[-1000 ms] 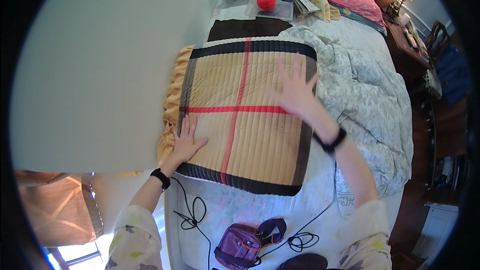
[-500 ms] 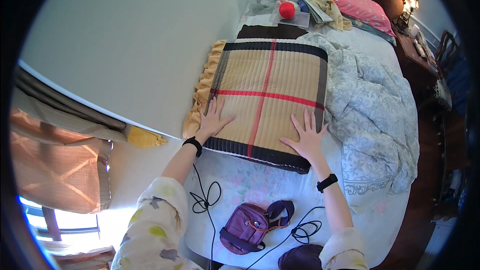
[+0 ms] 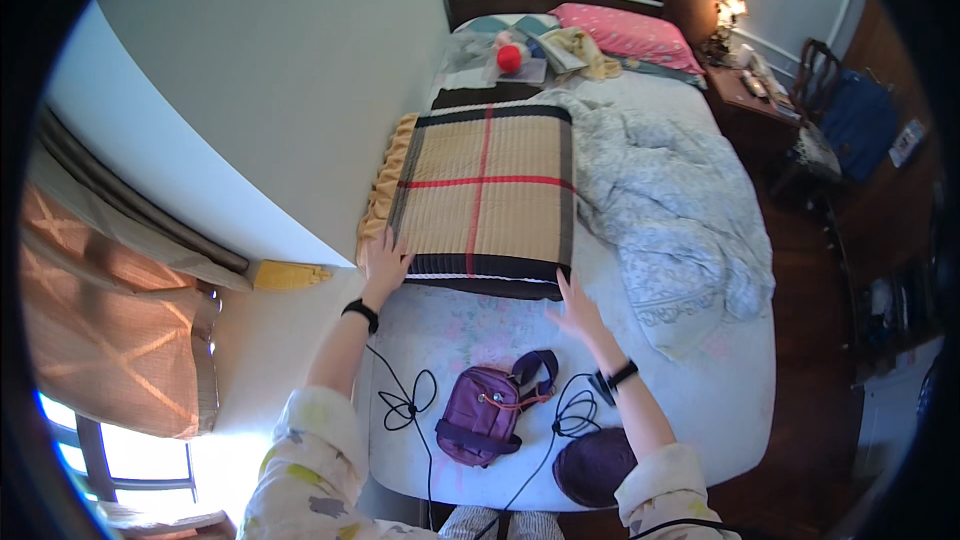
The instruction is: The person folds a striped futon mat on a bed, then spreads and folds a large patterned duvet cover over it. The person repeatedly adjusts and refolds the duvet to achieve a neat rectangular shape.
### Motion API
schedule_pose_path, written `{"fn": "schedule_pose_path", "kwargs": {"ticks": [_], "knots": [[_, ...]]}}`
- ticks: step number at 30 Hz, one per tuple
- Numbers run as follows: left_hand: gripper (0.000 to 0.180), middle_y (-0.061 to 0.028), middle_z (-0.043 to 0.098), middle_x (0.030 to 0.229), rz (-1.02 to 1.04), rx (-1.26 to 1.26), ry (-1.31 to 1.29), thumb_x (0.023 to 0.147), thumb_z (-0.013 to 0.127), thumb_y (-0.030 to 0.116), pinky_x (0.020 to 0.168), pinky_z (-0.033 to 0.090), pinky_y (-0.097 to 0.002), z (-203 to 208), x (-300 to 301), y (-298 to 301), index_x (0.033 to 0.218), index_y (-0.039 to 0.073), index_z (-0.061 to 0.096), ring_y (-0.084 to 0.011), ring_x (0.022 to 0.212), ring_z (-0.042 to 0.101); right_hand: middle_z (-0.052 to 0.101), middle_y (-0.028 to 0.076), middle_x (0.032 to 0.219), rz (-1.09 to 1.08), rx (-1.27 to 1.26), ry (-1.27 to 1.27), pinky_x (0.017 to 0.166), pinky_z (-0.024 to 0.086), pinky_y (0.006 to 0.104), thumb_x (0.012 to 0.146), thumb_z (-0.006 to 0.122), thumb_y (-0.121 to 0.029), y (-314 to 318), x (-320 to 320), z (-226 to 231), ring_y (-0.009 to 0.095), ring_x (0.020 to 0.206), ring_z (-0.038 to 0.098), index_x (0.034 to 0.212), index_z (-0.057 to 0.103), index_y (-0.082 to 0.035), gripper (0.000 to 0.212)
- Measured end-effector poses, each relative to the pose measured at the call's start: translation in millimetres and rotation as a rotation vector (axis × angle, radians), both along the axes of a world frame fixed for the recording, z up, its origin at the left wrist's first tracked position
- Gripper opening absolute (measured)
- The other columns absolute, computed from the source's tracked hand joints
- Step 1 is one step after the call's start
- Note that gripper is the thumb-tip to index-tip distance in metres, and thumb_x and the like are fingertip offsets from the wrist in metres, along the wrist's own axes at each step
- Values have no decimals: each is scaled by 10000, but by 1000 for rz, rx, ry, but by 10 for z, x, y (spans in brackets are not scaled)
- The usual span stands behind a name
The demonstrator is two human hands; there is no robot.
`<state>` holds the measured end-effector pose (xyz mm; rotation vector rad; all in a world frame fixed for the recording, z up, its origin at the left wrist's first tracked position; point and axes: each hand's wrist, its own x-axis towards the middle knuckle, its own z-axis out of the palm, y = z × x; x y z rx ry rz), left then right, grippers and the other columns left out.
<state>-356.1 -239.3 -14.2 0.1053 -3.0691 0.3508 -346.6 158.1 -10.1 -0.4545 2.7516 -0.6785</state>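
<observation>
A folded quilted bedspread [image 3: 440, 210], beige with black bands, red stripes and a tan ruffle on its left side, lies on the bed. My left hand [image 3: 384, 265] rests with fingers outstretched on its near left corner, by the ruffle. At the near right corner is my right hand [image 3: 580, 312], fingers apart, its fingertips close to the black edge; whether they touch it I cannot tell. Neither hand grips anything. Each wrist wears a black band.
A purple bag [image 3: 478, 415], a dark round item [image 3: 593, 465] and black cords [image 3: 575, 414] lie on the near mattress. Right of the bedspread is a rumpled grey-white duvet [image 3: 670, 210]. A red ball [image 3: 510, 58] and pink pillow [image 3: 625, 35] lie by the headboard. A wall borders the left.
Both hands have slid back from the top of the bedspread to its near corners. The view has shifted, bringing more of the room on the right into sight.
</observation>
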Motion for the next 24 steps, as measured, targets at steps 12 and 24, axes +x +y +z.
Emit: {"fn": "schedule_pose_path", "kwargs": {"ticks": [12, 24], "knots": [[616, -167, 539, 1094, 71, 603, -692, 708, 611, 418, 854, 409, -358, 109, 2298, 447, 1176, 46, 460, -298, 1006, 515, 463, 237, 1172, -1032, 233, -437, 920, 349, 361, 755, 567, -370, 2962, 4791, 1369, 348, 1098, 436, 1219, 401, 0, 615], [488, -120, 606, 878, 349, 699, -895, 733, 604, 401, 611, 482, -363, -541, 3582, 964, 1055, 41, 537, -220, 716, 598, 386, 174, 1279, -1450, 109, -712, 947, 337, 344, 774, 573, -389, 4105, 6968, 1464, 292, 1180, 372, 1263, 350, 2, 665]]}}
